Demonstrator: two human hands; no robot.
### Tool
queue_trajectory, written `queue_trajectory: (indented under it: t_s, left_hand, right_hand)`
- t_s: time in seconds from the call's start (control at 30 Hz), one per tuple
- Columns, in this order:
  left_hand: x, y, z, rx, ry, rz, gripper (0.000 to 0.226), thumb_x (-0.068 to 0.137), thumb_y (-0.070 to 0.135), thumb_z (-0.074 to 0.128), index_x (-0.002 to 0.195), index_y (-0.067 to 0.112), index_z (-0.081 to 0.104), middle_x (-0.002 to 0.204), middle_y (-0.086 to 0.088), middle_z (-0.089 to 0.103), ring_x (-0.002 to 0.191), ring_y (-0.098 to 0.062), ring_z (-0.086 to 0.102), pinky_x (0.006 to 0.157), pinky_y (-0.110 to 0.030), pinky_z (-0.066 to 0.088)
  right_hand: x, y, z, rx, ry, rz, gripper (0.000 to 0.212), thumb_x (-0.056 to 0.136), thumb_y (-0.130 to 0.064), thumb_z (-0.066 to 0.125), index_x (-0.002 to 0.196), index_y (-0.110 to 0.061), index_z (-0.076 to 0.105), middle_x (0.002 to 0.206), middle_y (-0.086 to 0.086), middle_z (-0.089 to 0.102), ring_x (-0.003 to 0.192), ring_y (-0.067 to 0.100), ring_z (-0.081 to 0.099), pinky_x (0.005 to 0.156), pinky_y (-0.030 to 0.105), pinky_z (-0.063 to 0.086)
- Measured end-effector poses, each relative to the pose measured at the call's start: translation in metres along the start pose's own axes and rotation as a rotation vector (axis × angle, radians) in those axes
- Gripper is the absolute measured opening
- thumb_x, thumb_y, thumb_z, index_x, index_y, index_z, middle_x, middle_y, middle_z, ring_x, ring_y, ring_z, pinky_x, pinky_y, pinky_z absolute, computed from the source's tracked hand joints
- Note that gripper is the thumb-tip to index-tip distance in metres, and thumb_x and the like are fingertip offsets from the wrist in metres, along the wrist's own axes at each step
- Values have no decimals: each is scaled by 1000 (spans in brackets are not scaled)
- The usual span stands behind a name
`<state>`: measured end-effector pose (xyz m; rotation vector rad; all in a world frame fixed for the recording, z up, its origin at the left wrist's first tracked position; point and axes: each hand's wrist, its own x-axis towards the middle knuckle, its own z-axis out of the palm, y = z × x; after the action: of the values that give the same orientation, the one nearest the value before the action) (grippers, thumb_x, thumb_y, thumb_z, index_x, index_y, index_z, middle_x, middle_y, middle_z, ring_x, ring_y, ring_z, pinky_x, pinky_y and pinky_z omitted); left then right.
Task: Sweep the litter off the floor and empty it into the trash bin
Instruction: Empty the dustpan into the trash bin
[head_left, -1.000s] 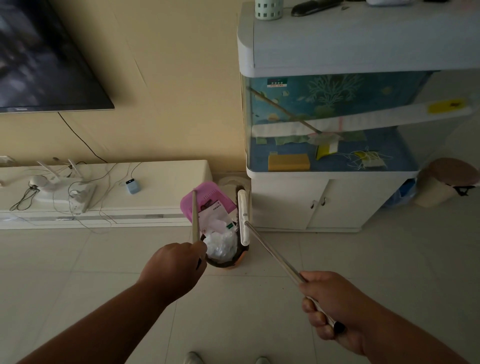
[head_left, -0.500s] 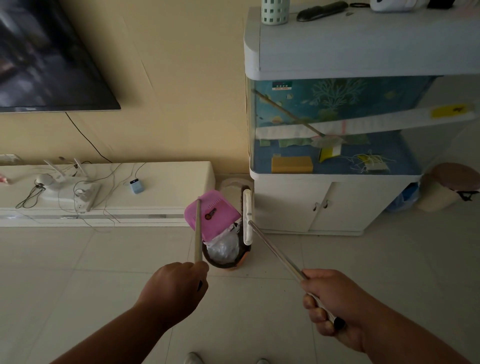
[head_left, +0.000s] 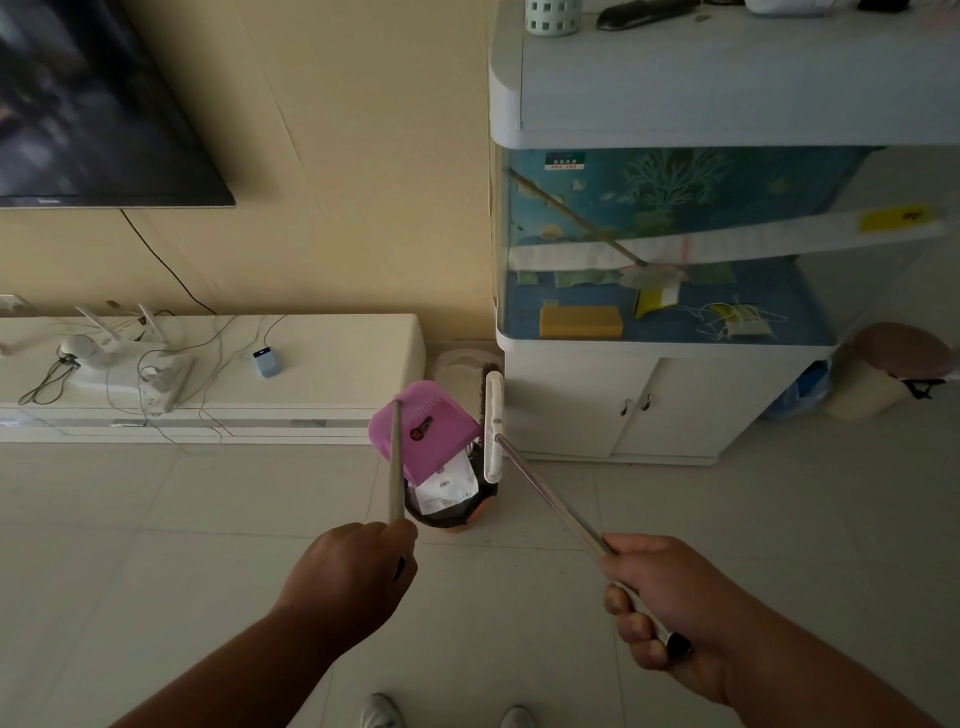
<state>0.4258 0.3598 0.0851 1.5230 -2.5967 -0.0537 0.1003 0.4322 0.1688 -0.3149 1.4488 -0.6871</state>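
Observation:
My left hand (head_left: 349, 581) grips the long handle of a pink dustpan (head_left: 422, 429). The pan is tipped over with its underside facing me, right above a small dark trash bin (head_left: 448, 513) on the floor. White paper litter (head_left: 448, 484) hangs from the pan's lip into the bin. My right hand (head_left: 666, 607) holds the metal handle of a broom; its white head (head_left: 494, 423) stands upright just right of the pan, above the bin's right rim.
A low white TV stand (head_left: 332, 358) with cables and a router lies left of the bin. A fish tank on a white cabinet (head_left: 634, 405) stands right of it. A second lidded bin (head_left: 883, 371) sits at far right. My shoes (head_left: 379, 712) show at the bottom.
The dustpan has tipped from open-side-up to underside-up over the bin, and the paper litter has slid out toward the bin. Both hands stayed roughly in place.

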Motion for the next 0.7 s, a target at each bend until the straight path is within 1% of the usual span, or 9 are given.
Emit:
queue_trajectory:
  t_s: [0.1,0.27,0.37,0.4,0.5,0.57,0.63,0.7]
  left_hand:
    - [4,2,-8,-23,31,-27,23,92,37,49,77,26,62,51,5,56,42,-22,53,40,-30,44]
    - [13,9,-24,-81,100,-49,21,93,35,51,79,24,62,50,5,53,41,-22,51,41,-29,39]
    - [19,8,-33,-126,139,-90,26,94,39,48,80,24,64,51,5,56,41,-22,53,42,-28,38]
    - [20,8,-36,-139,145,-99,28,94,40,47,81,23,65,51,5,56,41,-22,53,41,-30,40]
    - [24,5,-43,-162,156,-127,32,97,41,46,83,22,66,51,3,58,42,-23,55,40,-37,49]
    - [27,4,-48,-160,145,-136,24,98,37,54,85,22,68,52,3,60,43,-23,57,41,-39,52]
    - [31,4,-52,-161,133,-134,12,98,28,69,87,22,69,52,3,62,43,-23,59,42,-38,53]
    - [34,2,-57,-168,117,-124,13,96,22,77,86,23,69,51,2,61,42,-24,58,43,-36,52]
  right_hand:
    - [-2,0,1,-4,-2,1,28,101,-7,46,126,-10,58,62,5,45,44,12,32,45,17,23]
    - [-6,-3,3,-6,-20,1,30,101,-7,45,129,-1,52,62,5,44,44,13,32,45,16,23]
    - [-12,-3,5,-14,-16,-9,21,102,-7,45,120,2,51,61,5,44,44,13,32,45,17,22]
    - [-15,-2,5,-22,-17,-11,19,102,-6,45,117,1,52,62,5,44,44,13,32,45,17,22]
    - [-20,4,7,-33,-23,-5,24,102,-7,44,123,2,52,63,7,44,45,15,32,45,18,23]
    - [-25,9,7,-41,-16,-2,25,102,-7,45,125,4,49,61,8,44,43,15,33,44,18,23]
    - [-30,16,7,-79,-1,-17,26,102,-5,46,125,8,46,59,10,44,41,14,34,43,18,23]
    - [-35,26,6,-117,34,-45,25,101,-2,47,122,13,47,59,14,43,40,14,33,42,18,23]
